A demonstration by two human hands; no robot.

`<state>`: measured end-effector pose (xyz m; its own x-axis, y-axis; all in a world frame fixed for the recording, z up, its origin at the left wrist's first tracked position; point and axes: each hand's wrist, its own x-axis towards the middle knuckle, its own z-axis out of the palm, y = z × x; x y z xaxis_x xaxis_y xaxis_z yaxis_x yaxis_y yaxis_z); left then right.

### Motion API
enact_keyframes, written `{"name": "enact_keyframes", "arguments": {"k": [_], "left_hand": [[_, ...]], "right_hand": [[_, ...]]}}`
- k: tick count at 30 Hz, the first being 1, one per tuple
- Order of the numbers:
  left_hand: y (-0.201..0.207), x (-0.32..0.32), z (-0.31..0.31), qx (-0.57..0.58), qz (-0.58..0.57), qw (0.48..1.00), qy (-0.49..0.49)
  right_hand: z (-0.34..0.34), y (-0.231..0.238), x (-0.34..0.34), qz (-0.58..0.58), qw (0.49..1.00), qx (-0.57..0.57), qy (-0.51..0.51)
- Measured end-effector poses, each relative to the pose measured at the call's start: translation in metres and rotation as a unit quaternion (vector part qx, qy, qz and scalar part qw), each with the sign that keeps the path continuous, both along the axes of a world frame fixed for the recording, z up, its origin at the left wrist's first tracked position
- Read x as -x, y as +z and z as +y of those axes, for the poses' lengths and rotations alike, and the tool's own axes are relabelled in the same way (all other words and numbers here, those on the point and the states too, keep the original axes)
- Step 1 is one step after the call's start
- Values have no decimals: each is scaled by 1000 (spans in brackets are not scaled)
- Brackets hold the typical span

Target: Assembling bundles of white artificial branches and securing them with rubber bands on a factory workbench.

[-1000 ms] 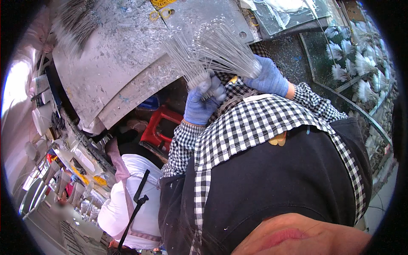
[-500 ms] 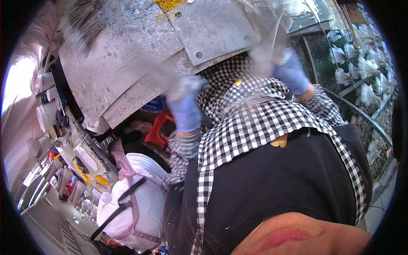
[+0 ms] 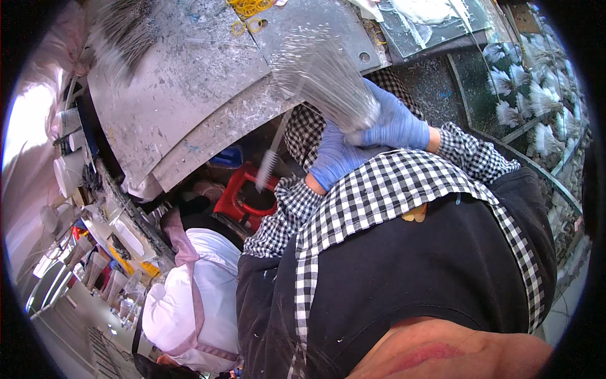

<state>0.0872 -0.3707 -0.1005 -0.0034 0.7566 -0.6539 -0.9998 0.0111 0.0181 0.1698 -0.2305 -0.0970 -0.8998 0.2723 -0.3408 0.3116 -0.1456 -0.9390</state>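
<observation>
Both blue-gloved hands meet at base of clear bristle bundle (image 3: pixel 322 79), fanned above grey desk (image 3: pixel 189 95). Right hand (image 3: pixel 394 120) grip wraps stems tight; left hand (image 3: pixel 334 158) grip clasps beneath, steadying spread.

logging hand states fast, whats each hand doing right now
left hand: closed, holding a comb.
right hand: closed on the base of a bundle of clear bristles.
</observation>
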Motion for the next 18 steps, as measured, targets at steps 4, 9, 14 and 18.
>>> {"name": "enact_keyframes", "arguments": {"k": [4, 9, 14, 18], "left_hand": [[-16, 27, -19, -2, 633, 695, -341], [28, 72, 2, -139, 406, 902, 45], [40, 68, 32, -162, 439, 884, 24], [46, 81, 33, -108, 455, 882, 49]], "right_hand": [[8, -39, -11, -16, 993, 116, 22], [12, -17, -3, 11, 975, 178, 136], [29, -16, 9, -5, 964, 116, 241], [41, -4, 14, 147, 969, -4, 200]]}}
